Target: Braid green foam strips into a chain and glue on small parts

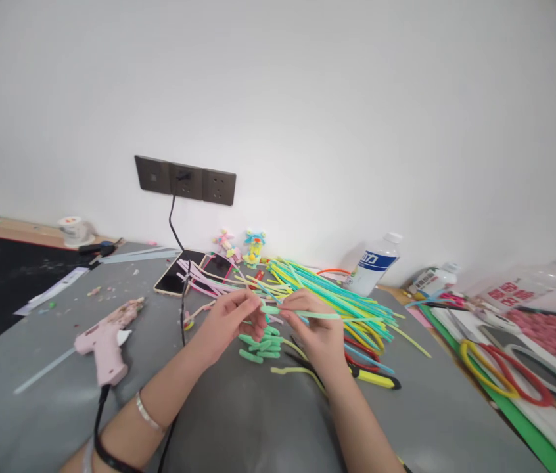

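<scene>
Between my two hands runs a light green pipe cleaner (315, 315), held level above the table. My left hand (238, 318) pinches its left end, fingers curled in. Just to the right, my right hand (315, 332) grips the same pipe cleaner between thumb and fingers, and its long end sticks out to the right. Below the hands lies a small pile of short green pieces (263, 345). Behind them spreads a bundle of teal and yellow pipe cleaners (337, 295). Pliers with yellow-and-black handles (374, 377) lie partly hidden beneath my right hand.
A pink glue gun (108, 341) lies at left, its black cord (183, 295) crossing the table. Phones (179, 272) and two small figures (254, 246) are near the wall. Bottles (374, 263) stand at right, near scissors (517, 374). A socket strip (185, 179) is on the wall.
</scene>
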A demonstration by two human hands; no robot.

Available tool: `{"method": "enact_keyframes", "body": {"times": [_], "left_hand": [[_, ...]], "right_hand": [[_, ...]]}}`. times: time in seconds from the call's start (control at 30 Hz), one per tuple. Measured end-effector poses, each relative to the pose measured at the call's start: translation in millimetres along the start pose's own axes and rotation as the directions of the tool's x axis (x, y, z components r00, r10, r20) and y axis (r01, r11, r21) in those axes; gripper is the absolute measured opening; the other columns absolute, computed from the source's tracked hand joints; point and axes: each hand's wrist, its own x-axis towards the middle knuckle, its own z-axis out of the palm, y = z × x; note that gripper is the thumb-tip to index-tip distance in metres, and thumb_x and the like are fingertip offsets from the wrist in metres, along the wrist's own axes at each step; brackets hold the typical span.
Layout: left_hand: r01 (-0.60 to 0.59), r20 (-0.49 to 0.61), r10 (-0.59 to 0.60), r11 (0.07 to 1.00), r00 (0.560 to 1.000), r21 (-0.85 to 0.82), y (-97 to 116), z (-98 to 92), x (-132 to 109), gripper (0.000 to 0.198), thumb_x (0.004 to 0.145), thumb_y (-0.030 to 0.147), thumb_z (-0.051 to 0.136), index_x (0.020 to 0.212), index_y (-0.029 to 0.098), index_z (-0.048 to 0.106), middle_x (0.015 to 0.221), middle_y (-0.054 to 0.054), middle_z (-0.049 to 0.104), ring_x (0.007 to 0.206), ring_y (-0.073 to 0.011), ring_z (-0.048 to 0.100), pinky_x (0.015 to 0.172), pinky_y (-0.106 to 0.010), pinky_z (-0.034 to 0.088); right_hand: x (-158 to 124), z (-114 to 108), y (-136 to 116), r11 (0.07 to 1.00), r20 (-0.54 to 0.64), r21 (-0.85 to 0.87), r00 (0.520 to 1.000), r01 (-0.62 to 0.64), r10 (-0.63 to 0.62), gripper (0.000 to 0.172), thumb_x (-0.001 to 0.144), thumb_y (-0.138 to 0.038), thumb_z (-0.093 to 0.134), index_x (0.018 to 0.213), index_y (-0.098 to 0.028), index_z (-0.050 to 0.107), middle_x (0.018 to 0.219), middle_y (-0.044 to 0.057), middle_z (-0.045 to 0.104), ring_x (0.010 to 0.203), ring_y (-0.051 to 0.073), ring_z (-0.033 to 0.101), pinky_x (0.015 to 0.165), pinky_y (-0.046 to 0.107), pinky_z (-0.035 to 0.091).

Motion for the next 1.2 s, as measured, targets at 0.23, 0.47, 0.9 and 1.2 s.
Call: {"method": "enact_keyframes", "body": {"times": [0.23,0.47,0.9,1.2], "left_hand": [[-0.031,0.109,0.016,0.99,0.994,0.138,-6,-0.7,-2,0.03,0.077,0.042,0.074,0.07,0.014,0.063,0.059,0.0,0.063,0.049,-0.0092,0.059,0.05,-0.02,0.05],[0.152,0.228,-0.156,0.988,0.961,0.037,-6,-3.6,-4,0.03,0.074,0.041,0.077,0.07,0.013,0.068,0.065,-0.003,0.067,0.055,-0.0111,0.063,0.05,-0.02,0.053],[0.528,0.516,-0.449,0.849,0.729,-0.007,-5,-3.6,-10,0.038,0.056,0.038,0.089,0.076,0.008,0.077,0.042,0.002,0.059,0.029,-0.0075,0.05,0.029,-0.014,0.046],[0.512,0.44,-0.458,0.859,0.773,-0.005,-10,-2.3,-8,0.036,0.054,0.039,0.09,0.066,0.009,0.075,0.044,0.0,0.062,0.03,-0.0061,0.051,0.029,-0.013,0.04]], "right_hand": [[2,3,2,0.979,0.109,0.169,0.989,-0.117,0.099,0.016,0.083,-0.038,0.07,0.079,-0.022,0.072,0.074,0.005,0.068,0.072,0.021,0.063,0.07,0.037,0.051],[0,4,-9,0.8,0.341,0.429,0.895,-0.42,0.287,0.024,0.085,-0.044,0.066,0.077,-0.021,0.067,0.067,0.0,0.061,0.055,0.016,0.06,0.054,0.03,0.05],[-6,7,-12,0.64,0.501,0.559,0.83,-0.527,0.245,0.028,0.069,-0.045,0.082,0.065,-0.02,0.068,0.064,-0.001,0.053,0.058,0.013,0.049,0.053,0.025,0.042],[-6,13,-10,0.597,0.474,0.611,0.844,-0.52,0.25,0.028,0.07,-0.043,0.082,0.068,-0.02,0.067,0.065,-0.001,0.052,0.061,0.013,0.046,0.057,0.025,0.037]]}}
